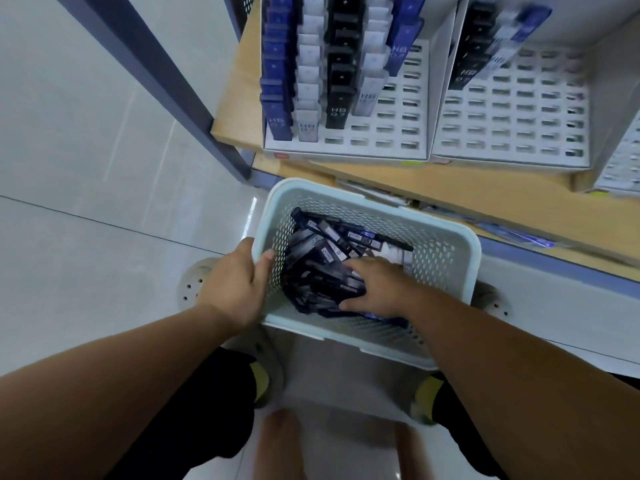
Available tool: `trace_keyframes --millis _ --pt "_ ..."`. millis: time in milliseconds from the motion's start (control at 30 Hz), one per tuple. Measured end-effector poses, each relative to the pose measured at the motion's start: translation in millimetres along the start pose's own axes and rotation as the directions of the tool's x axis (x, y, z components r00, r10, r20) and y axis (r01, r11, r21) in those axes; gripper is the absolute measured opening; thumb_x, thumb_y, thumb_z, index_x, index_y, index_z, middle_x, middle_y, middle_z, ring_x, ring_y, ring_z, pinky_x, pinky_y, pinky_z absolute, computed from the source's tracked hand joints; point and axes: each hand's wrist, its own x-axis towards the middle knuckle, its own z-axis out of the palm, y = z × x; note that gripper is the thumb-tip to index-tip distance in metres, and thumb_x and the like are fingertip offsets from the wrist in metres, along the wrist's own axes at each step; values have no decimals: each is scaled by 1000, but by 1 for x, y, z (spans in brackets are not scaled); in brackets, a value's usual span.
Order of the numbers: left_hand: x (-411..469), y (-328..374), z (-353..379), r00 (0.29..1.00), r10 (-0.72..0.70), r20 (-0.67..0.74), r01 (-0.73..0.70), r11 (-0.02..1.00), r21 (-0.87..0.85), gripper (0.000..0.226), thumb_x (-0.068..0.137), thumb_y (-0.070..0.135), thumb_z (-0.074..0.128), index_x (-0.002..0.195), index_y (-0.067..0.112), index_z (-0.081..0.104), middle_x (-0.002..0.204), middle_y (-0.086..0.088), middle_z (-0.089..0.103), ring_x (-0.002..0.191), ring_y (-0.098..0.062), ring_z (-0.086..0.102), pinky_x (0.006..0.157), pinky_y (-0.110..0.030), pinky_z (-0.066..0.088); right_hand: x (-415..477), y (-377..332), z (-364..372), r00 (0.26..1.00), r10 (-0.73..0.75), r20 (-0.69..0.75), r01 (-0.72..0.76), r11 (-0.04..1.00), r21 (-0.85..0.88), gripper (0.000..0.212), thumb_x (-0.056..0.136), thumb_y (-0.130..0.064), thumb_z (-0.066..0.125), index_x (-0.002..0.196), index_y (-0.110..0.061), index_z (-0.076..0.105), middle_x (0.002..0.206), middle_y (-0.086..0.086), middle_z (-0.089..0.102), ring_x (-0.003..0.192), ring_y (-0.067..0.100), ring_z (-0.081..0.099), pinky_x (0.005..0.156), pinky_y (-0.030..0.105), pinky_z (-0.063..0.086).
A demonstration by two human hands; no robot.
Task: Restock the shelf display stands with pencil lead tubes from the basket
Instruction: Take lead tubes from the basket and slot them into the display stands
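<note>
A pale perforated basket [446, 258] stands on the floor below the shelf, holding several dark blue, black and white pencil lead tubes [329, 244]. My left hand [239, 282] grips the basket's left rim, thumb hooked inside the wall. My right hand [377, 285] reaches into the basket, its fingers lying on the pile of tubes; a firm grip on any tube is not visible. On the wooden shelf above stand two white slotted display stands: the left stand [391, 133] has rows of blue, white and black tubes at its left and back, the right stand [512, 123] has a few at the back.
A grey-blue shelf post [166, 84] rises at the left of the wooden shelf [239, 84]. A third white stand [620, 168] shows at the right edge. My knees and feet are below the basket on the pale tiled floor [86, 168].
</note>
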Motion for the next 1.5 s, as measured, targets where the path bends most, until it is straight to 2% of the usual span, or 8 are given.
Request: trace_keyframes --millis 367,500,833,1000,1100,1233,1367,1500 --pt "-1 -2 7 997 29 -66 -31 999 -31 29 103 39 39 97 12 49 73 -7 58 68 -28 51 61 -35 28 8 -17 -13 980 60 191 -81 991 106 90 80 -69 72 150 -24 38 154 5 44 131 25 49 96 34 42" --pt "0 -4 8 996 45 -77 -50 997 -62 29 103 37 40 95 11 49 70 -6 57 67 -29 53 60 -36 29 7 -20 -12 980 56 189 -84 986 142 102 77 -72 72 157 -25 31 164 3 33 144 26 39 108 35 35" --pt "0 -6 9 996 39 -74 -44 997 -64 29 103 39 39 97 12 49 73 -7 58 70 -30 53 63 -36 34 17 -41 -11 970 24 241 -89 960 266 91 81 -45 80 157 -28 32 155 4 38 134 24 45 95 33 41" --pt "0 -4 9 996 31 -78 -34 998 -45 29 103 39 39 99 13 50 72 -4 57 69 -27 53 62 -34 30 21 -48 -10 967 -14 254 -63 955 291 115 64 -67 85 158 -24 34 165 -1 31 149 24 33 117 38 33" --pt "0 -5 8 997 36 -74 -39 998 -41 29 103 39 39 98 12 49 71 -4 57 67 -26 52 62 -35 32 23 -53 -11 967 -28 254 -45 959 279 103 67 -64 85 152 -23 45 157 -2 44 143 24 43 115 37 37" --pt "2 -9 10 996 54 -70 -59 996 -71 30 102 40 39 94 13 49 68 -5 57 66 -27 54 62 -40 40 25 -56 -8 975 -45 217 -20 958 286 52 72 -50 86 113 -25 67 111 0 69 103 20 64 98 38 52" --pt "2 -9 9 996 58 -69 -64 995 -77 30 102 40 39 95 12 50 68 -6 57 66 -27 55 63 -42 44 22 -61 -11 967 -70 245 1 963 271 67 74 -43 83 132 -21 59 128 -1 61 116 22 59 103 42 50" --pt "2 -9 9 995 69 -70 -74 995 -69 30 102 39 40 97 12 51 72 -6 59 70 -30 56 64 -42 43 23 -63 -11 966 -89 244 25 966 256 54 69 -40 82 113 -15 62 101 2 66 97 23 64 80 39 54"
